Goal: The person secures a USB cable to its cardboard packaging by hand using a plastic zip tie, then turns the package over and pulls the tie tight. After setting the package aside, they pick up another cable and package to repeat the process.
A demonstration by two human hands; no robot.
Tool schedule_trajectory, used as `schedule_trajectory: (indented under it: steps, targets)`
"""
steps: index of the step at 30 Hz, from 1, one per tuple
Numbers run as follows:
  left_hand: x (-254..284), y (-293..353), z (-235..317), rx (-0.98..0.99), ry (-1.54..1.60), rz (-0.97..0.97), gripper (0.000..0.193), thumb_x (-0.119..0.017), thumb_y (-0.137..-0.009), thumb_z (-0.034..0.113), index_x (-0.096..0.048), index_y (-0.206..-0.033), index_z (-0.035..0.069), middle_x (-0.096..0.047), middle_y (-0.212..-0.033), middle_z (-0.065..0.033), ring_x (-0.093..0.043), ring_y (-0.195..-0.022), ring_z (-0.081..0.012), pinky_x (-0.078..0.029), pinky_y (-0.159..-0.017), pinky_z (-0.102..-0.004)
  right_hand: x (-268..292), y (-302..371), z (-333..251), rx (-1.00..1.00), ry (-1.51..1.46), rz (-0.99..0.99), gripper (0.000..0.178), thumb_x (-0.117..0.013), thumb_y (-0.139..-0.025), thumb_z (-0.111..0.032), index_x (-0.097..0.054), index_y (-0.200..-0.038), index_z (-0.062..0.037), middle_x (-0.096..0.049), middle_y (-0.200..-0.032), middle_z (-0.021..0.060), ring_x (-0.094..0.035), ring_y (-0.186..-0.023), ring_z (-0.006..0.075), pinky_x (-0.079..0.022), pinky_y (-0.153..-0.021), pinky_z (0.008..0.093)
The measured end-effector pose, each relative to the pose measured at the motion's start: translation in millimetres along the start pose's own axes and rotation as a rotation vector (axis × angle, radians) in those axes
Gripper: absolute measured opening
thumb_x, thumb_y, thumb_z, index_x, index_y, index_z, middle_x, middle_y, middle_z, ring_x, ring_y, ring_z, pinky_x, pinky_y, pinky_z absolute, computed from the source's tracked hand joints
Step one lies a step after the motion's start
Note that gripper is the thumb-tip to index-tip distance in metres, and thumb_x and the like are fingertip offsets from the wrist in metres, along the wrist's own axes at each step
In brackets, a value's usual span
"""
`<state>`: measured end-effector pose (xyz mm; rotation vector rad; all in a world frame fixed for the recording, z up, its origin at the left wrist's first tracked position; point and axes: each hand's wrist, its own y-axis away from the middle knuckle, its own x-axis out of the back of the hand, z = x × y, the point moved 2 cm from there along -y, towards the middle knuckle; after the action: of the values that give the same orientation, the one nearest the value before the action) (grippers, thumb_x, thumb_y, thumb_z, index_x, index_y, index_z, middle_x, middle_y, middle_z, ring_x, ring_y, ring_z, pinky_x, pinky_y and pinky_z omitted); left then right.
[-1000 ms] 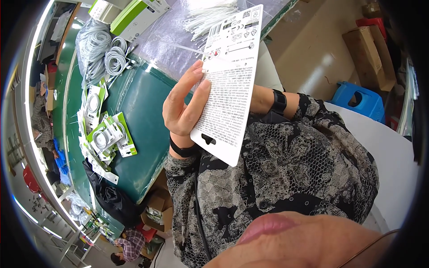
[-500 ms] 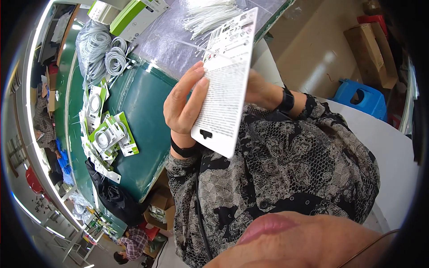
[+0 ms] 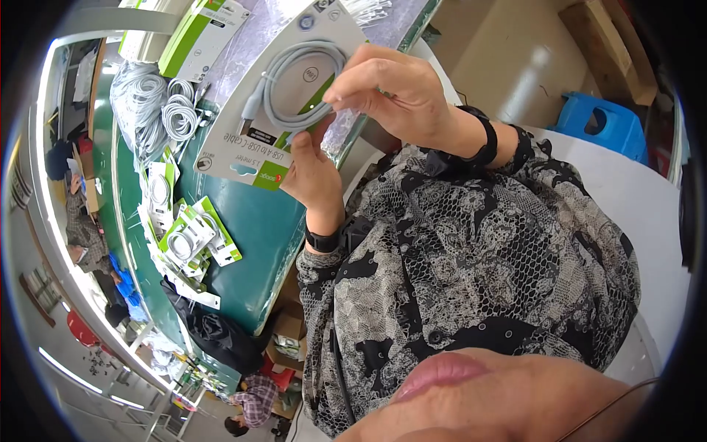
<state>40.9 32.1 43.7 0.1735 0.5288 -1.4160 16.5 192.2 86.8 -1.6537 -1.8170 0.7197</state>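
A white and green backing card (image 3: 224, 151) with a coiled grey USB cable (image 3: 274, 87) on its front is tilted in front of me. My left hand (image 3: 315, 175) grips its near edge, thumb on the printed front; the other fingers are mostly hidden behind it. My right hand (image 3: 401, 92) is at the right side of the coil, its thumb and fingertips pinched together against the cable. What they pinch, perhaps a thin tie, is too small to make out.
Several carded cables (image 3: 191, 239) lie piled on the green table (image 3: 247, 221). Beyond them are bagged grey cable coils (image 3: 140, 107), green and white boxes (image 3: 202, 40) and white cable ties (image 3: 368, 10). A blue stool (image 3: 600, 125) and a cardboard box (image 3: 607, 51) stand at right.
The card has turned from its printed back to its cable side and moved left. My right hand has come from behind the card to the coil.
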Motion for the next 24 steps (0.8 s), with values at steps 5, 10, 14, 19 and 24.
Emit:
schedule_trajectory:
  steps: [5,10,14,19,24]
  targets:
    - [5.8,3.1,-4.0,0.032,0.014,-0.007,0.026,-0.045,-0.095,0.005,-0.045,-0.12,-0.003,-0.057,-0.111,-0.0152,-0.063,-0.096,-0.0246,-0.055,-0.085,-0.0404,-11.1,4.0,0.8,-0.038,-0.058,0.021,0.014,-0.065,-0.082,0.0,-0.06,-0.095,-0.0009,-0.062,-0.085,0.0078,-0.061,-0.072,0.0178,-0.05,-0.06,0.0262]
    - [17.7,4.1,-12.9,0.064,-0.027,0.084,0.027,-0.047,-0.096,0.008,-0.046,-0.121,-0.002,-0.058,-0.112,-0.0139,-0.063,-0.095,-0.0222,-0.055,-0.083,-0.0375,-17.8,5.1,-0.9,0.023,0.305,-0.102,0.015,-0.067,-0.079,-0.002,-0.059,-0.092,-0.0025,-0.061,-0.083,0.0076,-0.061,-0.072,0.0219,-0.049,-0.06,0.0293]
    - [13.2,4.2,-12.7,0.063,-0.028,0.055,0.025,-0.046,-0.096,0.007,-0.047,-0.119,-0.002,-0.058,-0.111,-0.013,-0.062,-0.096,-0.0212,-0.055,-0.083,-0.0356,-21.4,11.8,11.0,0.035,0.42,-0.133,0.015,-0.066,-0.078,-0.002,-0.057,-0.089,-0.003,-0.059,-0.083,0.0079,-0.06,-0.073,0.0255,-0.049,-0.06,0.0318]
    - [16.1,2.8,-15.5,0.064,-0.007,0.06,0.024,-0.045,-0.096,0.005,-0.048,-0.119,-0.002,-0.058,-0.112,-0.013,-0.062,-0.097,-0.0217,-0.055,-0.083,-0.035,-27.4,15.6,17.2,-0.024,0.317,-0.117,0.013,-0.065,-0.079,-0.003,-0.056,-0.089,-0.0024,-0.06,-0.082,0.0082,-0.061,-0.074,0.0258,-0.049,-0.061,0.0328]
    - [23.5,3.5,-11.0,0.07,0.026,0.05,0.031,-0.05,-0.091,-0.002,-0.045,-0.122,-0.005,-0.057,-0.114,-0.0167,-0.061,-0.099,-0.0251,-0.057,-0.083,-0.0405,-33.0,19.2,18.0,-0.048,0.344,-0.118,0.012,-0.064,-0.082,-0.004,-0.056,-0.09,-0.002,-0.06,-0.083,0.0086,-0.062,-0.075,0.025,-0.05,-0.062,0.0322]
